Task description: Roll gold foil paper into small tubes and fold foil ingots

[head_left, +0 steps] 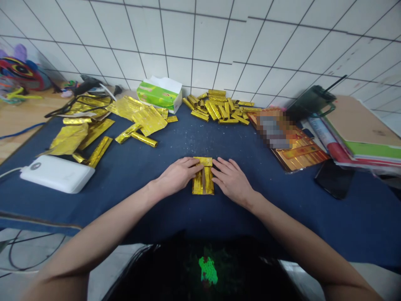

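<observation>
Left hand (177, 175) and right hand (232, 180) fingers lie spread flat on the gold foil packet (198, 184) between them (pressure hard to judge); uneven force could tear it.

Two hands (178, 175) (232, 182), one folded foil sheet (198, 184)

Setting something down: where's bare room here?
Bare blue cover lies between the foil rolls and your right hand, and between the power bank and your left hand. Upper left is crowded with gold foil sheets, the right around the phone.
</observation>
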Demonstrator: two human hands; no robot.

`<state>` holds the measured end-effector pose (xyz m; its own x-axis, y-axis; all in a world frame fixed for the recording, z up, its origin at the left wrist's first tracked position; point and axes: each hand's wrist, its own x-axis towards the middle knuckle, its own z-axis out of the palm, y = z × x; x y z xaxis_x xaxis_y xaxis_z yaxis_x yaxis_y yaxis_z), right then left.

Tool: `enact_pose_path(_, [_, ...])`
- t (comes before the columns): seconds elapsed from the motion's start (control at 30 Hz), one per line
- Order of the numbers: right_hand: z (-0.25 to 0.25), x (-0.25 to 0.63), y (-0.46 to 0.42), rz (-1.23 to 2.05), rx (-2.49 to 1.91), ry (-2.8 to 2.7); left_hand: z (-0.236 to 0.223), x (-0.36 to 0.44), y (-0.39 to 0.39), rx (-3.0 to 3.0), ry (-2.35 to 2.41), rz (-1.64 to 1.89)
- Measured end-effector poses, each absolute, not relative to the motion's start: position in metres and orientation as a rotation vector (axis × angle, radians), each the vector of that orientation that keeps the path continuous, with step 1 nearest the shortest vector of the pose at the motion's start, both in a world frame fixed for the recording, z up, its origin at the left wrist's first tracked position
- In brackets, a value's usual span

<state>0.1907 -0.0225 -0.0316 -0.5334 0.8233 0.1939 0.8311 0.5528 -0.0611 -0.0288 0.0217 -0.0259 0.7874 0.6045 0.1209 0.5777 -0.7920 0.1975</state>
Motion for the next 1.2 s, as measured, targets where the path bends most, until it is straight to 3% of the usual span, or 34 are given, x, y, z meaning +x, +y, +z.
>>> enact_pose_path(0.73, [-0.027, 0.18, -0.031, -0.081, -1.337, -2.486, -0.027, -0.02, 0.014, 2.933, 1.046, 0.225])
enact_pose_path(0.97, [-0.021, 0.17, -0.038, 0.075, -1.057, -2.636, -0.025, -0.019, 0.015, 2.921, 1.058, 0.21])
enact_pose_path(1.2, [-0.024, 0.163, -0.032, 0.262, -1.334, -2.477, -0.026, -0.019, 0.018, 2.873, 1.075, 0.219])
